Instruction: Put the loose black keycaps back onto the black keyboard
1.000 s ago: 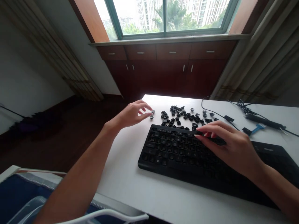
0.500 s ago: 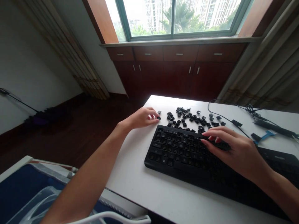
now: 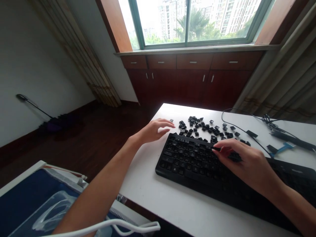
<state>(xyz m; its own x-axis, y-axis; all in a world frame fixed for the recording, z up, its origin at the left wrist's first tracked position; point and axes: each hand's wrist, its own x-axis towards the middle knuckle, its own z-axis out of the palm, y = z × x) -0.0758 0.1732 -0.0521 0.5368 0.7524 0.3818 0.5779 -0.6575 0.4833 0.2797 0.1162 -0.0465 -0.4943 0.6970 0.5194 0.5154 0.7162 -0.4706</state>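
A black keyboard (image 3: 192, 177) lies on the white table, many of its key positions showing bare sockets. My right hand (image 3: 243, 159) is over its upper middle, thumb and forefinger pinching a thin black piece (image 3: 216, 148); its exact kind is unclear. My left hand (image 3: 158, 130) rests at the table's left side, just beyond the keyboard's upper left corner. Its fingers are stretched with the thumb apart, and nothing shows between them. One loose keycap (image 3: 171, 120) lies just behind those fingers. Many black keycaps (image 3: 196, 121) are scattered behind the keyboard.
On the right of the table (image 3: 148, 187) lie a blue brush (image 3: 283, 148), a coiled black cable (image 3: 268, 120) and a long black object (image 3: 293, 140). A blue zippered item (image 3: 22, 197) and a white bar (image 3: 133, 225) sit at the lower left, beside the table edge.
My left fingers have opened from around a dark keycap, which no longer shows. A thin black piece is now visible in my right pinch. The whole view has shifted slightly.
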